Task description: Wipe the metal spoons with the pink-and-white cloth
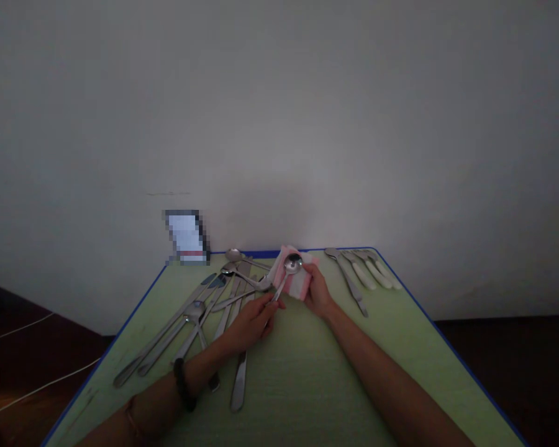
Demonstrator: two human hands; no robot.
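Observation:
My left hand (255, 318) is closed around the handle of a shiny metal spoon (292, 264), whose bowl points up and away from me. Behind that bowl, my right hand (317, 290) grips a pink and white striped cloth (299, 289), thumb near the spoon's rim. The cloth lies against the back of the bowl; whether it touches all round I cannot tell. Left of my left hand lies a loose pile of spoons and table knives, among them a spoon (195, 310) and a knife (239, 385). My left forearm covers part of the pile.
On the right of the green table (307, 385) lie a metal spoon (347, 282) and several white-handled forks (361, 273). A blurred-out screen device (186, 237) leans on the wall (279, 124) at the back left. White cables (41, 388) run across the floor at left.

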